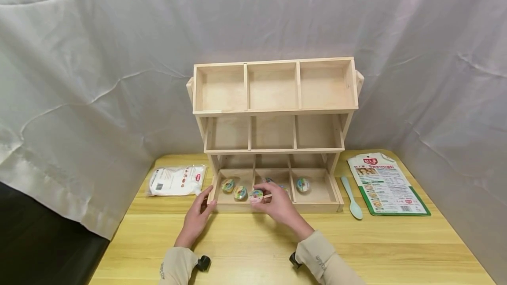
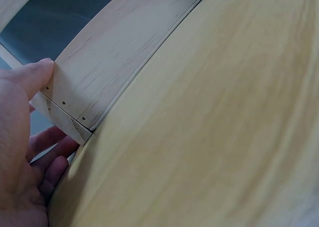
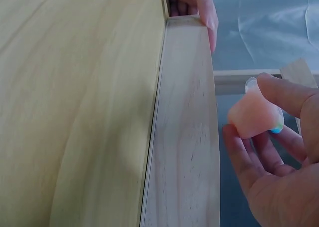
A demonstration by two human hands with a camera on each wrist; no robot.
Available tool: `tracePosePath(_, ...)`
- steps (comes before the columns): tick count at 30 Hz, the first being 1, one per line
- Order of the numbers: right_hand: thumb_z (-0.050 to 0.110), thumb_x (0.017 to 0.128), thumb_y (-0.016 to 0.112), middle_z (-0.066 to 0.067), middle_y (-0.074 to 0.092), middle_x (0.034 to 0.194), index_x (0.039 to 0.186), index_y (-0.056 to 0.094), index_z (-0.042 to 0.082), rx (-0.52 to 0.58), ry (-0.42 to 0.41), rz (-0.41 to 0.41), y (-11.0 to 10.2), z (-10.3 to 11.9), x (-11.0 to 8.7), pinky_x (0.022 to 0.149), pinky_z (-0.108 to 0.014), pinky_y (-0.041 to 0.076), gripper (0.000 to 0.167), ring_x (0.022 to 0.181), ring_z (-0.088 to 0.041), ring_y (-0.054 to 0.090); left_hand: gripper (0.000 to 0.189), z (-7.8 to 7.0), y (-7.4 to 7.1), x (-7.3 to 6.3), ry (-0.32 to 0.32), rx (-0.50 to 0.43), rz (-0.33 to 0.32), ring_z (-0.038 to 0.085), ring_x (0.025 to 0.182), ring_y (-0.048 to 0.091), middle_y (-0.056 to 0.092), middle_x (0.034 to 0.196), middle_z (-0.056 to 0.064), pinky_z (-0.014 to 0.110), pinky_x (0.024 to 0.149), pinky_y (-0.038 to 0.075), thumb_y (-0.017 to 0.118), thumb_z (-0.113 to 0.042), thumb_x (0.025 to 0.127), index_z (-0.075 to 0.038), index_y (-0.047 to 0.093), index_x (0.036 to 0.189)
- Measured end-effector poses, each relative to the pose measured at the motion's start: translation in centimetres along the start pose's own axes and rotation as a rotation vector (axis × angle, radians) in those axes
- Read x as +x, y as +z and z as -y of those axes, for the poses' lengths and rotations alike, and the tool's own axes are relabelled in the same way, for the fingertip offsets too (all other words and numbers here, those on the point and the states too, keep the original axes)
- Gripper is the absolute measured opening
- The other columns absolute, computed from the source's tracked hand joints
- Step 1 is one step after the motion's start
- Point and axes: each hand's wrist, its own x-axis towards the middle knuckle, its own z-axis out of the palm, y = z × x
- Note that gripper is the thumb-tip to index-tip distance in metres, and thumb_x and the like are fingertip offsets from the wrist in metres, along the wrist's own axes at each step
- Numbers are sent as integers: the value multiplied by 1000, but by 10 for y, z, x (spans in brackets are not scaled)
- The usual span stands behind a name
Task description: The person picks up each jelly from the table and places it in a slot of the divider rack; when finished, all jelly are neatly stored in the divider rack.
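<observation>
A three-tier wooden shelf (image 1: 273, 112) with divided compartments stands on the table. My left hand (image 1: 196, 220) grips its lower front left corner; in the left wrist view the thumb lies on the front board (image 2: 114, 43) and the fingers around the side. My right hand (image 1: 279, 206) pinches a pinkish jelly cup (image 3: 254, 115) with a printed lid, above the bottom tier near the left divider. Two jelly cups (image 1: 240, 193) lie in the bottom left compartment. Another jelly cup (image 1: 303, 184) sits in the bottom right one. The middle compartment's cups are partly hidden by my right hand.
A white plastic package (image 1: 178, 180) lies left of the shelf. To the right are a pale green spoon (image 1: 352, 199) and a flat white and green printed bag (image 1: 386, 184). Grey curtain (image 1: 269, 21) hangs behind and at the sides of the wooden table (image 1: 253, 250).
</observation>
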Motion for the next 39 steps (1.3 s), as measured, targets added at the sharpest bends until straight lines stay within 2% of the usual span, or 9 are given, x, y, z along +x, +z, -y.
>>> tracePosePath(4,14,86,86,-16,62,127,133,67,4,-20,2,-31,-2,-3,2,83,-26,60,51,99,-25,70,56,1,0,0,-5,2,3,27,123,63,56,147,11,46,104,48,62,-38,104,-30,45,157)
tracePosePath(9,12,86,86,-11,62,119,129,70,4,-28,-21,-66,-4,-6,2,83,-27,60,47,96,-20,66,57,0,-1,0,-9,-3,9,28,122,63,56,147,11,47,103,48,62,-39,105,-29,44,158)
tracePosePath(16,13,85,87,-11,63,116,124,74,9,-31,-9,-93,-8,-8,3,79,-23,58,41,95,-19,63,56,-1,1,0,-7,-3,1,28,122,63,57,147,11,48,103,48,62,-37,105,-30,45,157)
tracePosePath(21,15,84,88,-10,64,116,127,73,9,-69,14,-130,-18,-8,3,77,-24,56,46,91,-17,62,56,1,1,1,-5,-4,-1,28,121,63,57,146,11,46,102,49,62,-36,105,-30,45,157)
tracePosePath(25,15,82,89,-10,65,116,129,71,7,-68,35,-158,-28,-9,2,81,-27,58,50,95,-18,63,56,3,0,1,-10,-13,1,27,120,64,58,145,11,46,102,49,63,-37,104,-31,45,157)
tracePosePath(33,11,80,90,-11,64,114,122,71,8,-50,67,-211,-44,-20,2,83,-29,58,46,100,-21,63,56,4,0,2,-9,-7,2,26,121,63,57,146,10,43,101,49,63,-39,104,-32,44,157)
tracePosePath(39,12,80,90,-12,63,116,125,70,6,-72,96,-226,-54,-30,0,82,-31,56,50,98,-23,62,56,3,1,1,-6,0,-1,26,120,63,57,146,10,41,100,50,62,-38,105,-30,45,157)
